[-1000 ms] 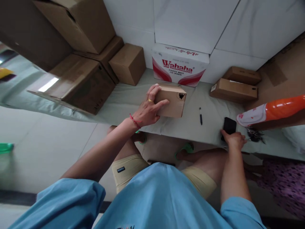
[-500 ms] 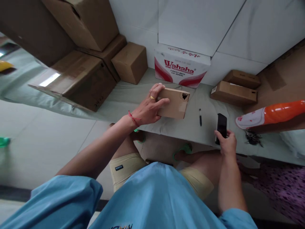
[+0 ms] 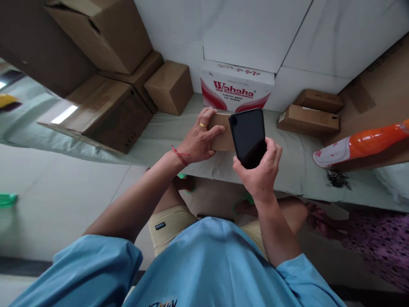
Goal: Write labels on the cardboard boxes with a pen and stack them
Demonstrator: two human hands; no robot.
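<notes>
My left hand (image 3: 203, 136) grips the left end of a small brown cardboard box (image 3: 223, 133), fingers over the far edge and thumb on its top. A dark-screened smartphone (image 3: 249, 138) is held by its lower part in my right hand (image 3: 260, 168), thumb on one side and fingers on the other. The phone is in front of the box's right part and hides it. Both hands are over the pale green cloth (image 3: 287, 157) that covers the long surface before me.
Behind stands a white and red Wahaha carton (image 3: 236, 87). Brown boxes (image 3: 169, 87) are stacked at left. Two slim boxes (image 3: 308, 119), an orange bottle (image 3: 367, 143) and keys (image 3: 338, 178) are at right. Another person's patterned purple clothing (image 3: 380, 247) shows at lower right.
My right hand has brought the phone leftward from the right side to in front of the box. A pen seen before is now hidden. My left hand keeps its hold on the box.
</notes>
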